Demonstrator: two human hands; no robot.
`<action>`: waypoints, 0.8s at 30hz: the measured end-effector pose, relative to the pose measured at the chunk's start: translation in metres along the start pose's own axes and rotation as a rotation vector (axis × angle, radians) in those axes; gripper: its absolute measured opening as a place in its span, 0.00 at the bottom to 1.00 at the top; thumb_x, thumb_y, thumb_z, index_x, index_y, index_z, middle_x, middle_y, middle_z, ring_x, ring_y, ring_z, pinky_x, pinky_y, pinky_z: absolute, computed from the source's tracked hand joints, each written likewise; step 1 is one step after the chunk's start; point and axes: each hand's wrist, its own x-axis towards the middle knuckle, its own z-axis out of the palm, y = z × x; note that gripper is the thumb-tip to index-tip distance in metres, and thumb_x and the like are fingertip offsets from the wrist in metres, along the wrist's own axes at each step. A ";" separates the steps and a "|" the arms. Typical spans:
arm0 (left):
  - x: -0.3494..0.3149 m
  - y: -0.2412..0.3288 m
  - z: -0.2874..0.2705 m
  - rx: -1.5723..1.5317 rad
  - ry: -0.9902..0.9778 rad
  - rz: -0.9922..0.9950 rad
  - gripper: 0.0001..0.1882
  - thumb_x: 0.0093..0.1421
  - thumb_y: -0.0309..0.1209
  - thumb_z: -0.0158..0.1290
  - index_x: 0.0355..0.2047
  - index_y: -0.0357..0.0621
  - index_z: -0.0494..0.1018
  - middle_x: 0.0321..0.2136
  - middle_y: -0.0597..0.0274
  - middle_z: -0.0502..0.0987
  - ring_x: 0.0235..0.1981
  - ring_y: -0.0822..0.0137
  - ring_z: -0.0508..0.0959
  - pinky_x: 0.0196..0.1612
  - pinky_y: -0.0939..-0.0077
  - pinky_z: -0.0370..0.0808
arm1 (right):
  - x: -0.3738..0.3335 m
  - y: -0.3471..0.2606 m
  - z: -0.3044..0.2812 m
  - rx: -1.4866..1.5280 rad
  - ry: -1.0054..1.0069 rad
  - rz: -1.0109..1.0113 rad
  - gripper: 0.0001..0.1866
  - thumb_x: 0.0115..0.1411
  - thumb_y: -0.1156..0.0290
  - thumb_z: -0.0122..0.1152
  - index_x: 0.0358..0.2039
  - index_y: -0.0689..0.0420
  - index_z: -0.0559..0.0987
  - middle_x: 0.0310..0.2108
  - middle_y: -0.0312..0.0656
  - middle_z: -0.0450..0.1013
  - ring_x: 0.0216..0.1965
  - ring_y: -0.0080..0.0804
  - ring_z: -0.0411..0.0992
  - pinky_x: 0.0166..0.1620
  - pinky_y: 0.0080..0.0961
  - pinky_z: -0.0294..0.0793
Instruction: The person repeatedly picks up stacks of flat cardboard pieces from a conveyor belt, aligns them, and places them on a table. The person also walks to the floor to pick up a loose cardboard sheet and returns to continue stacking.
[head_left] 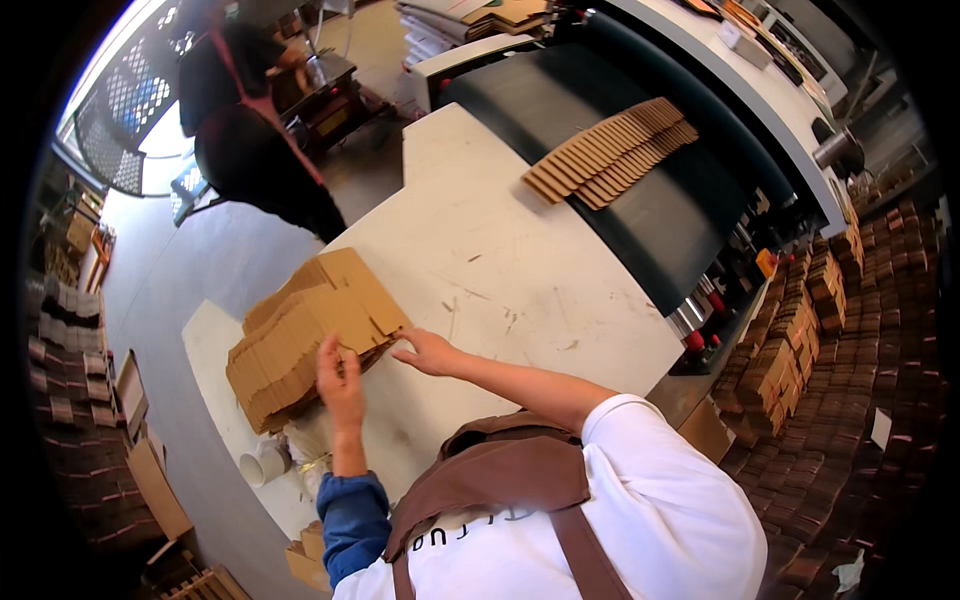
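Observation:
A pile of flat brown cardboard pieces (300, 335) lies fanned out on the left part of the white table (480, 260). My left hand (341, 385) is at the pile's near side, its fingers raised and apart over the cardboard. No piece shows in its grasp. At the right corner of the pile is my right hand (428, 352), thumb and fingers spread, with the fingertips by the cardboard edges. Whether those fingertips touch the edges is hard to make out.
Overlapping cardboard strips (610, 150) lie on a dark conveyor belt (640, 235) beyond the table. A white roll core (265, 465) sits near the table's left edge. Bundled cardboard stacks (790, 370) stand at right. Another person (250, 130) works at far left.

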 end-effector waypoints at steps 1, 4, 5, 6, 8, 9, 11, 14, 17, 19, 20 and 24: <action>-0.006 0.001 0.026 -0.071 -0.081 -0.048 0.19 0.62 0.28 0.49 0.52 0.35 0.65 0.49 0.54 0.71 0.50 0.65 0.70 0.54 0.73 0.65 | -0.025 0.010 -0.012 -0.023 0.007 0.024 0.30 0.59 0.49 0.50 0.51 0.61 0.70 0.50 0.55 0.68 0.52 0.48 0.66 0.54 0.36 0.65; -0.021 0.015 0.110 -0.270 -0.273 -0.183 0.18 0.62 0.29 0.49 0.51 0.35 0.66 0.47 0.56 0.72 0.49 0.68 0.71 0.53 0.75 0.66 | -0.098 0.065 -0.060 -0.034 -0.014 0.170 0.28 0.59 0.51 0.51 0.51 0.61 0.70 0.48 0.52 0.71 0.50 0.47 0.69 0.52 0.35 0.67; -0.024 0.020 0.139 -0.337 -0.332 -0.224 0.18 0.62 0.29 0.49 0.51 0.35 0.66 0.47 0.56 0.72 0.48 0.68 0.71 0.53 0.75 0.66 | -0.124 0.084 -0.080 -0.037 -0.007 0.234 0.28 0.59 0.51 0.51 0.51 0.60 0.70 0.46 0.52 0.72 0.48 0.46 0.70 0.50 0.34 0.68; -0.024 0.023 0.164 -0.362 -0.368 -0.246 0.17 0.62 0.29 0.49 0.50 0.35 0.66 0.46 0.57 0.72 0.48 0.69 0.71 0.53 0.75 0.66 | -0.148 0.103 -0.096 0.019 0.040 0.305 0.27 0.59 0.51 0.51 0.51 0.60 0.71 0.45 0.51 0.73 0.47 0.45 0.71 0.49 0.34 0.69; -0.031 0.029 0.211 -0.405 -0.428 -0.302 0.16 0.62 0.28 0.48 0.49 0.33 0.66 0.45 0.59 0.73 0.47 0.70 0.71 0.53 0.76 0.65 | -0.199 0.146 -0.127 0.060 0.137 0.411 0.27 0.59 0.51 0.51 0.49 0.61 0.72 0.44 0.51 0.74 0.46 0.45 0.72 0.48 0.34 0.70; -0.031 0.032 0.232 -0.312 -0.504 -0.267 0.18 0.62 0.33 0.49 0.50 0.36 0.66 0.47 0.59 0.72 0.47 0.69 0.72 0.51 0.76 0.66 | -0.222 0.164 -0.141 0.047 0.194 0.451 0.28 0.59 0.50 0.51 0.48 0.61 0.73 0.44 0.52 0.73 0.45 0.46 0.72 0.48 0.34 0.70; -0.031 0.053 0.267 -0.322 -0.582 -0.323 0.20 0.62 0.35 0.49 0.51 0.37 0.65 0.48 0.59 0.72 0.47 0.69 0.72 0.49 0.76 0.66 | -0.265 0.183 -0.168 0.072 0.271 0.538 0.27 0.59 0.50 0.51 0.48 0.61 0.73 0.43 0.51 0.74 0.45 0.45 0.72 0.48 0.34 0.70; -0.030 0.085 0.313 -0.339 -0.665 -0.380 0.22 0.62 0.39 0.48 0.52 0.39 0.64 0.49 0.60 0.71 0.47 0.68 0.72 0.48 0.75 0.66 | -0.311 0.210 -0.188 0.128 0.333 0.600 0.26 0.59 0.50 0.51 0.47 0.61 0.74 0.42 0.52 0.74 0.44 0.45 0.72 0.47 0.34 0.70; -0.032 0.106 0.334 -0.326 -0.696 -0.413 0.23 0.63 0.41 0.47 0.54 0.40 0.63 0.50 0.59 0.71 0.48 0.67 0.72 0.48 0.72 0.66 | -0.328 0.226 -0.194 0.233 0.314 0.610 0.26 0.59 0.51 0.52 0.46 0.61 0.74 0.40 0.51 0.75 0.43 0.43 0.73 0.46 0.32 0.71; -0.031 0.113 0.345 -0.353 -0.693 -0.468 0.24 0.64 0.43 0.46 0.54 0.41 0.62 0.51 0.58 0.70 0.49 0.66 0.72 0.50 0.70 0.66 | -0.330 0.247 -0.187 0.343 0.329 0.586 0.25 0.60 0.52 0.52 0.46 0.61 0.74 0.38 0.49 0.75 0.38 0.38 0.74 0.43 0.29 0.72; -0.029 0.110 0.339 -0.382 -0.656 -0.521 0.25 0.64 0.44 0.45 0.55 0.41 0.62 0.51 0.58 0.70 0.50 0.65 0.71 0.50 0.69 0.65 | -0.325 0.244 -0.189 0.358 0.319 0.567 0.24 0.60 0.53 0.52 0.45 0.61 0.74 0.38 0.47 0.75 0.37 0.35 0.74 0.42 0.28 0.72; 0.000 0.063 0.301 -0.620 -0.338 -0.691 0.27 0.65 0.48 0.41 0.57 0.43 0.59 0.54 0.56 0.67 0.54 0.62 0.68 0.54 0.64 0.62 | -0.290 0.234 -0.215 0.505 0.310 0.461 0.23 0.61 0.53 0.51 0.45 0.60 0.73 0.37 0.43 0.75 0.35 0.30 0.75 0.38 0.26 0.71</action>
